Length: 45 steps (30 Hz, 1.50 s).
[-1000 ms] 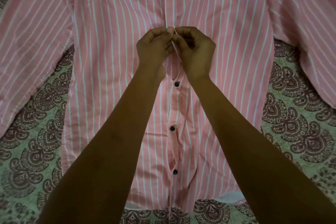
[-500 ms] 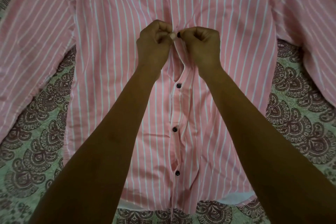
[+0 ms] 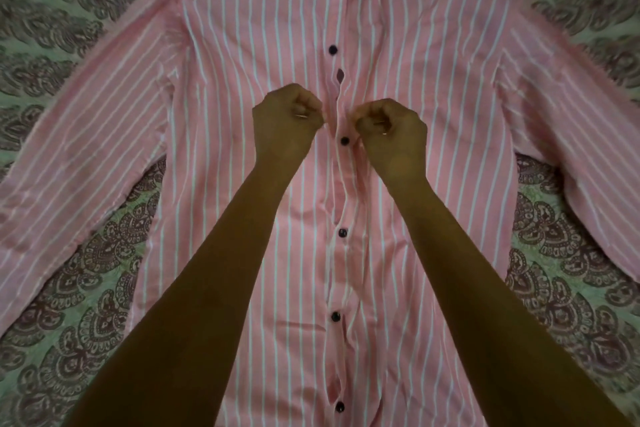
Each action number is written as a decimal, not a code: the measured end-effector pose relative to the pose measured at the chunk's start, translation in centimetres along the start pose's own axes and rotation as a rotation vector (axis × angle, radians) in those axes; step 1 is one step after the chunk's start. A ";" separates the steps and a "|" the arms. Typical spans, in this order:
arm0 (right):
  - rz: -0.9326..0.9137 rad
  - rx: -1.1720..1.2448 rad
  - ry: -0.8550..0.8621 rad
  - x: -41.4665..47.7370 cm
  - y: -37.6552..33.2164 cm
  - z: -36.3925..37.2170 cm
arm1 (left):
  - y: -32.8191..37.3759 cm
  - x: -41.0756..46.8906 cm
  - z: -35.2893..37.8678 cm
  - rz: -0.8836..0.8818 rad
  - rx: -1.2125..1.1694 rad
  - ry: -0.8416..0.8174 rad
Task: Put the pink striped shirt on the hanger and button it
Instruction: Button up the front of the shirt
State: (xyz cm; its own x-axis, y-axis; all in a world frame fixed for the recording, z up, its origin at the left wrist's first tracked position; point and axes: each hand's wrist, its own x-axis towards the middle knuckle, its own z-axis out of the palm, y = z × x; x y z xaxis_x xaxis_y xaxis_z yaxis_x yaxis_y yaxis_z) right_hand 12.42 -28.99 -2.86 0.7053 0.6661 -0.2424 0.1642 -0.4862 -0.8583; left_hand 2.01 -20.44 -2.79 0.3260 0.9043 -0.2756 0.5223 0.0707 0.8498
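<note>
left hand [image 3: 287, 123], right hand [image 3: 394, 135] parted — shirt [image 3: 242, 80] buttoned

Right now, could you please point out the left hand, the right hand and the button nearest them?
left hand [image 3: 287, 125]: head view, back of the hand.
right hand [image 3: 394, 135]: head view, back of the hand.
button [image 3: 344, 140]: head view, its dark face, on the shirt [image 3: 242, 45].

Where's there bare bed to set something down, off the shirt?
Bare bedspread shows in the wedge between the pink striped shirt and its sleeve on the left, and the matching wedge by the sleeve on the right. The top corners are bare too. The centre is crowded: left hand and right hand pinch the button strip.
</note>
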 end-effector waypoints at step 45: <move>-0.146 -0.092 0.027 6.9 -0.1 2.7 | 0.3 7.8 1.3 0.084 -0.210 0.133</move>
State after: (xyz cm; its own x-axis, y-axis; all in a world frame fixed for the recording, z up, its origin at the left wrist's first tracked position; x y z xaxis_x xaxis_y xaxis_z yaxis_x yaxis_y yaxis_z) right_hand 15.41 -22.81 -5.71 0.6877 0.7184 -0.1049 0.3279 -0.4362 -0.8380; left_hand 5.77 -13.90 -5.27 0.2474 0.9573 -0.1499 0.3183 0.0658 0.9457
